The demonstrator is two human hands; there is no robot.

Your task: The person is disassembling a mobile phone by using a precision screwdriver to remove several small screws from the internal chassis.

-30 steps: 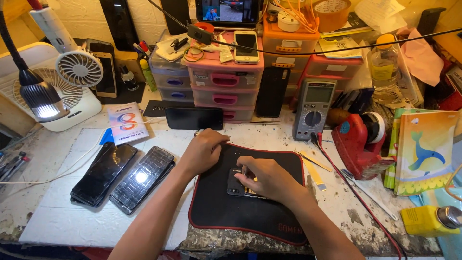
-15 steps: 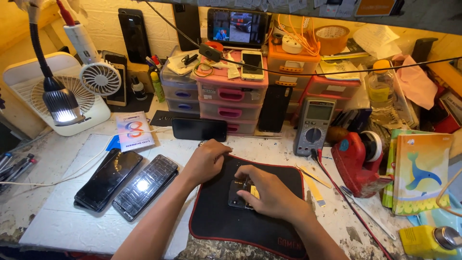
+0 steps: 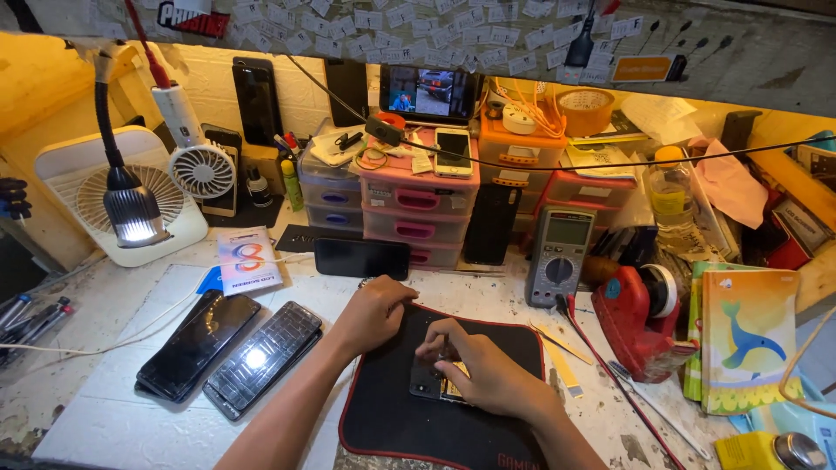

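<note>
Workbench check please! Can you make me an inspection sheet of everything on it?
Surface: worn white bench, black mat with red edging.
Job's things: small dark device on the mat, mostly hidden under the fingers.
Clutter: two phones side by side at left, multimeter, red tape dispenser, pink drawers, small fan, whale notebook.
Hands: left hand rests fisted on the mat's edge; right hand presses on the device.
Cables: white cable at left, red lead at right.
Surroundings: lit lamp, playing screen.
</note>
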